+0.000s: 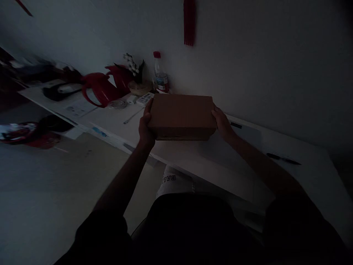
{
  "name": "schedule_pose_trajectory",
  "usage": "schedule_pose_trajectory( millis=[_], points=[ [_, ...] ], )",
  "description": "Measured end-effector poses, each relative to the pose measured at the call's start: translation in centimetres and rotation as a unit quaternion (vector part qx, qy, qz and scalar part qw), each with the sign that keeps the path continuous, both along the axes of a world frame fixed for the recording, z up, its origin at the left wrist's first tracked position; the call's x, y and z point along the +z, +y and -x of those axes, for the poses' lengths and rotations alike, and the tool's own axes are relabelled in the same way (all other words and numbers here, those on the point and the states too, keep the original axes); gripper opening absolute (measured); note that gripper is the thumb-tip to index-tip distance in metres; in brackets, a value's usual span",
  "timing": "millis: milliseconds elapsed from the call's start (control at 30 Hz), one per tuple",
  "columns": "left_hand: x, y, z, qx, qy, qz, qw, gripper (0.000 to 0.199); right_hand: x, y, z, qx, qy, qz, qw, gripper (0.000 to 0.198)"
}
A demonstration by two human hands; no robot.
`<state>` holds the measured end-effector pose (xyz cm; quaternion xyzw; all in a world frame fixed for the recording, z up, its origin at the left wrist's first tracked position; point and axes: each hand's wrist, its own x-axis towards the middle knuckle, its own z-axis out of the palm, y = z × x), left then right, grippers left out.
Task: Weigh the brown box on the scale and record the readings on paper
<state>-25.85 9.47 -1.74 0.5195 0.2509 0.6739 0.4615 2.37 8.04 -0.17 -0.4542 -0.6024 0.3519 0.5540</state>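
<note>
A brown cardboard box with its lid closed is held between my two hands, over the white table. My left hand grips the box's left end, thumb near the front corner. At the opposite end, my right hand is closed on the right side, with the thumb near the top edge. The far fingers of both hands are partly hidden by the box. Whether the box touches the table behind cannot be made out in the dim light.
Left along the table stand a red pitcher, a bottle with a red cap and a bowl-like pot with a plant. A flat grey sheet or device and a dark pen-like or knife-like object lie right. A wall rises behind.
</note>
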Motion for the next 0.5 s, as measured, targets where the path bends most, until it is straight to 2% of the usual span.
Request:
schedule_pose_trajectory(
  millis=[167, 500],
  points=[
    [-0.7, -0.4, 0.9, 0.021, 0.001, -0.002, 1.0, 0.063, -0.6, 0.9, 2.5, 0.082, 0.096, 0.048, 0.991, 0.081],
    [-2.4, -0.2, 2.3, 0.039, -0.018, 0.022, 0.999, 0.063, -2.1, 1.9, 4.6, 0.098, 0.114, 0.07, 0.986, 0.081]
  ],
)
